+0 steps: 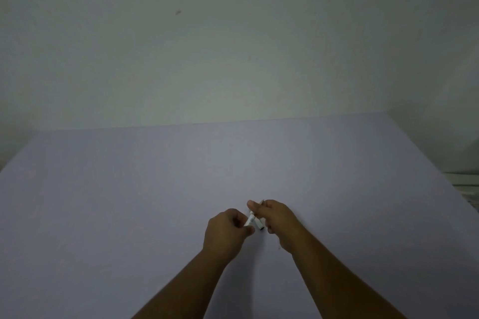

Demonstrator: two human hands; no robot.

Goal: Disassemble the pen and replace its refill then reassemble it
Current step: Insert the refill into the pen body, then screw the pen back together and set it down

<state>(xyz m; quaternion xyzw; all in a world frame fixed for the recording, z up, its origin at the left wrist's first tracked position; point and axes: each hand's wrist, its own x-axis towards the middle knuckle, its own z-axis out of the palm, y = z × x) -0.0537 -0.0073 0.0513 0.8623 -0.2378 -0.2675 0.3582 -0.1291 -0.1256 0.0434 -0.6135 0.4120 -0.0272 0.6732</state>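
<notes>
White pen (252,220) pinched between both hands, just above lilac worktop (129,202). Left hand (226,233) fingers clamped on near end, right hand (276,217) fingers closed on far end — second pale piece with dark tip beside it. Looks mid-disassembly or mid-reassembly, can't tell which — too blurry. No spare refill visible. Bare wall (233,46) behind.

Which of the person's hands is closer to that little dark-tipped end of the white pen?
Right. The dark tip sits just beside the right hand, below its curled fingers. The left hand pinches the white pen at its other side, slightly farther off.
</notes>
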